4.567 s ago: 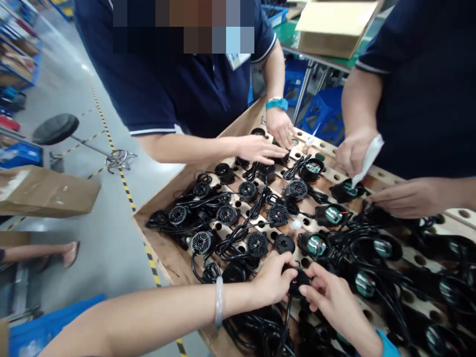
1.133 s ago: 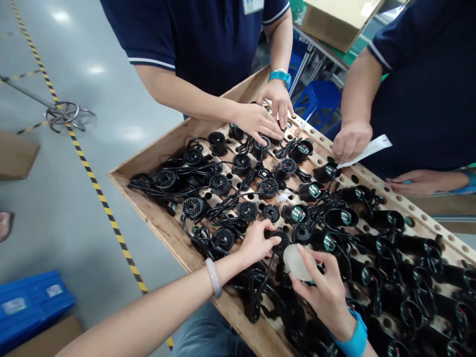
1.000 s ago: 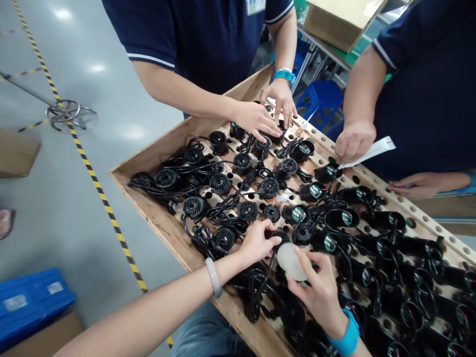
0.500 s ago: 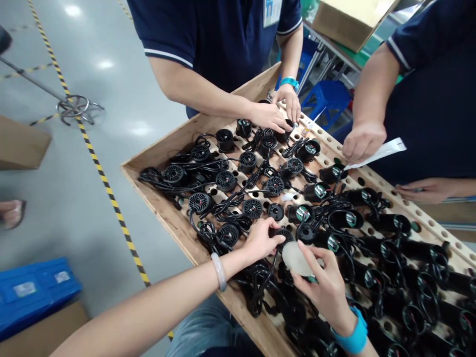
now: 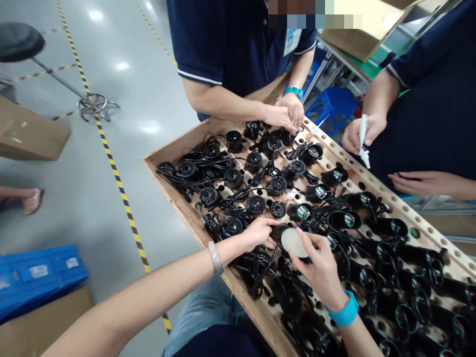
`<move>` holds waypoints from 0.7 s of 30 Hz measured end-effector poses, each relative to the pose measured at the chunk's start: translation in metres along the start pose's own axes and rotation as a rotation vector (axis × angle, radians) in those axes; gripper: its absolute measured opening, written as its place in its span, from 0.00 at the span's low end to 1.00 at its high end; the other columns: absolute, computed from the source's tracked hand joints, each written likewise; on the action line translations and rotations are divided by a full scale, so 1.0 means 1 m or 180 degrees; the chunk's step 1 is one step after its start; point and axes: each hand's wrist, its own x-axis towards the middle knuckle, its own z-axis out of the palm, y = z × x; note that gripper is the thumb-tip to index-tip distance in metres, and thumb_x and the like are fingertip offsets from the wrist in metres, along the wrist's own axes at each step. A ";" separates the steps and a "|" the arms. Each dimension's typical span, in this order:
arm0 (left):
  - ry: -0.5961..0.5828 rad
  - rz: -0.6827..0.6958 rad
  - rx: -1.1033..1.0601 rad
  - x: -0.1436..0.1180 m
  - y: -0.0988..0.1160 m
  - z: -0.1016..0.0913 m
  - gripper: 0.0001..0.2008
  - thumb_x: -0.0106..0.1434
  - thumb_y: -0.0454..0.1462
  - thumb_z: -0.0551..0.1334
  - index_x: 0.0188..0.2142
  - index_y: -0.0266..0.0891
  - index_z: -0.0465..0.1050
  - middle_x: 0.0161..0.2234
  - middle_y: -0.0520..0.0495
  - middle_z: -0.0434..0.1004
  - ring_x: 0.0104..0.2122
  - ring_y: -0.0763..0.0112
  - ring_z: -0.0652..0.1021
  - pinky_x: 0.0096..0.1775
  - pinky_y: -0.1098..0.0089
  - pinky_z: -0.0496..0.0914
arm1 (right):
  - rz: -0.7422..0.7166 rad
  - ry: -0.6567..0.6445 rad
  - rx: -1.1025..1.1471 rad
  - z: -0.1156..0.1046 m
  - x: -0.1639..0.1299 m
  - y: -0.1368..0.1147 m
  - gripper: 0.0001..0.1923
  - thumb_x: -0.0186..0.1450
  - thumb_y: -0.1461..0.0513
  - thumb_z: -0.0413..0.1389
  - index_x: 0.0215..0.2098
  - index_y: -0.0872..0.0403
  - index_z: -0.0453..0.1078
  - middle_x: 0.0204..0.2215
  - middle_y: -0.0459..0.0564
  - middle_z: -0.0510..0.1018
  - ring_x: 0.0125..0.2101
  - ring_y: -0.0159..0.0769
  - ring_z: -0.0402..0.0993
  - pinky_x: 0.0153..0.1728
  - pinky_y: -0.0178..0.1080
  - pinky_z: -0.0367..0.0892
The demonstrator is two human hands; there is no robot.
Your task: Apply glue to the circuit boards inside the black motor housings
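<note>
Right hand (image 5: 320, 267) closed around frosted disc (image 5: 293, 242), left hand (image 5: 259, 232) fingertips pinching black lamp housing (image 5: 281, 230) beside it.

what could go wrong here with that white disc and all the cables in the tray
1. The right hand pinches the white disc only at its edge, so it might slip into the tangled black cables below.
2. The left hand reaches among loose cables; a finger may snag one and drag a neighbouring black lamp out of its hole.
3. Two co-workers' hands work over the same wooden tray, so arms may bump.
</note>
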 end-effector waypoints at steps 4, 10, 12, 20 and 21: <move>0.0003 -0.0128 -0.0118 0.000 0.003 0.000 0.30 0.55 0.23 0.46 0.56 0.32 0.68 0.17 0.49 0.72 0.19 0.72 0.77 0.27 0.72 0.75 | -0.0099 0.0110 -0.0030 -0.004 0.012 -0.008 0.37 0.63 0.64 0.57 0.66 0.44 0.49 0.46 0.56 0.65 0.43 0.42 0.68 0.41 0.45 0.71; -0.0005 -0.0073 -0.0217 0.000 0.001 0.000 0.29 0.51 0.24 0.49 0.51 0.33 0.72 0.16 0.49 0.73 0.18 0.71 0.76 0.26 0.72 0.75 | -0.0122 0.0024 0.0021 0.013 0.021 -0.005 0.36 0.64 0.65 0.54 0.67 0.44 0.46 0.42 0.54 0.63 0.42 0.40 0.68 0.40 0.46 0.72; -0.0010 -0.0066 -0.0227 0.001 0.000 -0.001 0.29 0.51 0.24 0.49 0.51 0.33 0.73 0.17 0.49 0.73 0.18 0.71 0.76 0.26 0.72 0.75 | -0.0098 -0.0039 0.0065 0.013 0.022 -0.004 0.35 0.64 0.64 0.54 0.67 0.44 0.48 0.43 0.54 0.63 0.41 0.40 0.68 0.40 0.45 0.72; 0.0069 -0.0121 -0.0124 0.001 0.002 0.000 0.29 0.54 0.24 0.47 0.53 0.31 0.70 0.16 0.50 0.71 0.18 0.72 0.76 0.26 0.72 0.74 | 0.0083 0.0073 0.0016 0.011 0.014 -0.007 0.35 0.64 0.64 0.56 0.66 0.45 0.49 0.42 0.54 0.63 0.41 0.40 0.66 0.40 0.44 0.71; 0.0072 -0.0127 -0.0105 0.001 0.002 0.000 0.29 0.54 0.23 0.47 0.54 0.31 0.70 0.16 0.50 0.71 0.18 0.72 0.76 0.27 0.72 0.74 | 0.0103 0.0102 0.0034 0.012 0.014 -0.006 0.35 0.64 0.63 0.56 0.66 0.45 0.49 0.43 0.54 0.63 0.41 0.40 0.66 0.40 0.44 0.71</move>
